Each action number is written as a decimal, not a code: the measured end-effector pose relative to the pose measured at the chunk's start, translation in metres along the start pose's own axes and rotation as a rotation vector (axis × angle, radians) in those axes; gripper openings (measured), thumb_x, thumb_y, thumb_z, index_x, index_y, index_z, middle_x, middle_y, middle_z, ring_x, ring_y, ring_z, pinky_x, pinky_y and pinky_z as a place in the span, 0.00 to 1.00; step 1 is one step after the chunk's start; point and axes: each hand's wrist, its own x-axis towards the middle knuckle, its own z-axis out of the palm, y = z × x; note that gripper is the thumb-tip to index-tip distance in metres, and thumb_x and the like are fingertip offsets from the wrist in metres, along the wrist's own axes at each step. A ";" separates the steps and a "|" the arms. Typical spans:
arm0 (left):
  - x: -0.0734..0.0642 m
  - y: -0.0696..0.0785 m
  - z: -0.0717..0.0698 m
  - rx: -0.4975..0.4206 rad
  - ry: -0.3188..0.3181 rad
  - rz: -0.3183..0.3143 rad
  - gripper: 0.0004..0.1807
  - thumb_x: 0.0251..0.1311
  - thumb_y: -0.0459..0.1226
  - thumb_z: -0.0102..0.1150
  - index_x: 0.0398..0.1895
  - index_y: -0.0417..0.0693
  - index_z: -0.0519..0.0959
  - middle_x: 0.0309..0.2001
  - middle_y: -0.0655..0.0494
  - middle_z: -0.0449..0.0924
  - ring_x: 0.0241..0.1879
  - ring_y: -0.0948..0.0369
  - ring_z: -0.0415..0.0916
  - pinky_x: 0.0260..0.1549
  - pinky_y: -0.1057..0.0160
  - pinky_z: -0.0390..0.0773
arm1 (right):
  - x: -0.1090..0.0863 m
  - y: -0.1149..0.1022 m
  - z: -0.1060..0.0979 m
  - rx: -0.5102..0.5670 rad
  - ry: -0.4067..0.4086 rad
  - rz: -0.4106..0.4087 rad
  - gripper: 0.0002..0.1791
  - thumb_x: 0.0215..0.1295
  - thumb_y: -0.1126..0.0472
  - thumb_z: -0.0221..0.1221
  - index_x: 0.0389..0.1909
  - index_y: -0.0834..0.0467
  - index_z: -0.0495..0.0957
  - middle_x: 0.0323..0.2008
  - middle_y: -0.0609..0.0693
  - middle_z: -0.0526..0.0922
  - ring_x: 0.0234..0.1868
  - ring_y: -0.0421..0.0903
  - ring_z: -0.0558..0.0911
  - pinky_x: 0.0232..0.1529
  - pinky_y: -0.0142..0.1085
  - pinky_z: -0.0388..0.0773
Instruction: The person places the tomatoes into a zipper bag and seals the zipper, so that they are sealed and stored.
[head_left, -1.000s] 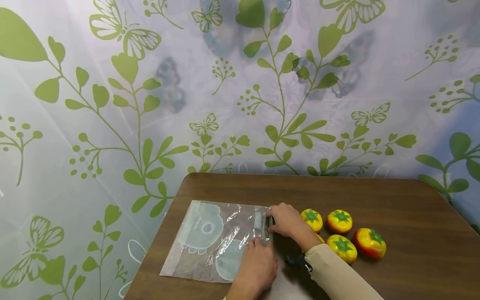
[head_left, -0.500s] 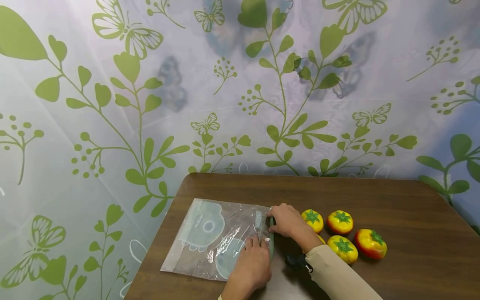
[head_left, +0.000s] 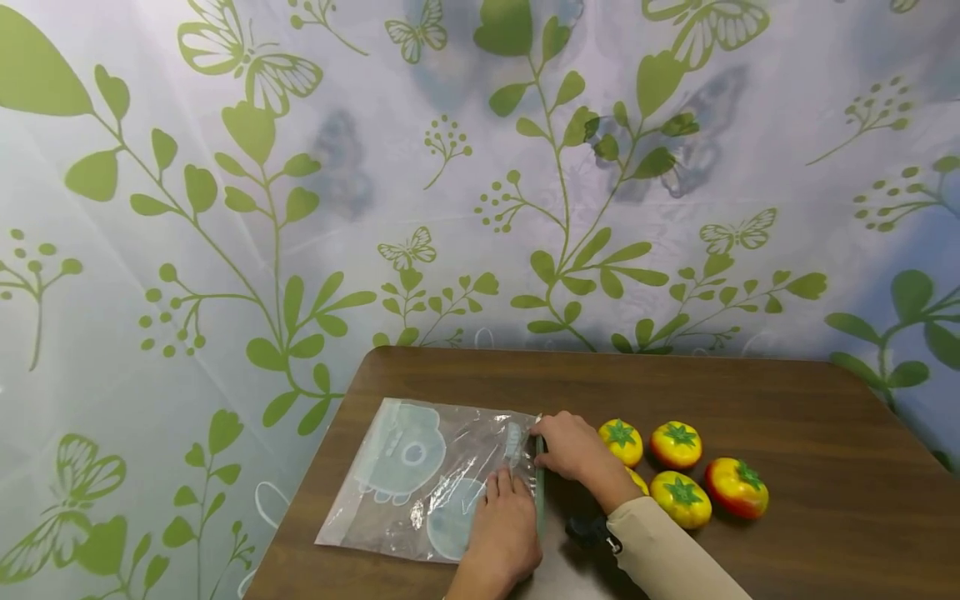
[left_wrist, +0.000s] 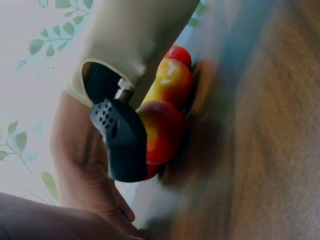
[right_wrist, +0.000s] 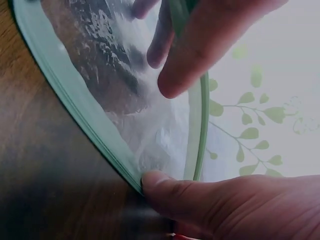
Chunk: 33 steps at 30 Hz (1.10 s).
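Observation:
A clear zip bag (head_left: 405, 500) with pale printed figures lies flat on the table. Its pale green zip edge (right_wrist: 75, 110) faces right, and the right wrist view shows the mouth parted. With thumb and fingers, my right hand (head_left: 573, 450) pinches the far corner of this mouth. My left hand (head_left: 506, 529) lies over the bag close to the edge, palm down, fingers fairly straight. Its fingers (right_wrist: 195, 50) show at the mouth in the right wrist view. Just right of my right hand sit several yellow-and-red, tomato-like fruits (head_left: 681, 498) with green star-shaped tops.
The brown wooden table (head_left: 825, 467) has rounded far corners and meets a hanging cloth (head_left: 450, 167) printed with leaves and butterflies. A black wrist camera (left_wrist: 125, 140) on my right forearm hangs low beside the fruits.
My left hand's fingers have shifted slightly away from me, along the bag's mouth, and lie flatter now. The right hand keeps its grip at the corner; the fruits stay put.

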 end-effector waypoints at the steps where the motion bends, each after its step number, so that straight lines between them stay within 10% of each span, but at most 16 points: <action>1: -0.001 0.001 -0.001 -0.006 0.007 -0.012 0.46 0.48 0.38 0.81 0.70 0.26 0.74 0.72 0.30 0.73 0.72 0.36 0.74 0.63 0.41 0.82 | 0.000 0.000 0.001 0.001 0.003 0.002 0.22 0.60 0.57 0.81 0.55 0.57 0.91 0.50 0.54 0.93 0.49 0.58 0.90 0.56 0.56 0.87; 12: -0.002 0.005 -0.004 -0.071 0.115 -0.059 0.52 0.44 0.36 0.85 0.71 0.21 0.71 0.74 0.24 0.70 0.69 0.33 0.76 0.60 0.40 0.84 | -0.012 -0.001 -0.008 0.074 0.031 -0.025 0.25 0.60 0.58 0.81 0.58 0.59 0.90 0.53 0.56 0.92 0.54 0.60 0.89 0.60 0.58 0.85; 33: -0.001 0.003 -0.001 -0.156 0.195 -0.106 0.58 0.36 0.35 0.90 0.72 0.20 0.68 0.75 0.22 0.67 0.67 0.29 0.77 0.58 0.36 0.84 | -0.093 0.007 -0.084 0.269 0.124 0.013 0.37 0.64 0.41 0.77 0.71 0.51 0.83 0.65 0.52 0.88 0.65 0.61 0.86 0.65 0.64 0.81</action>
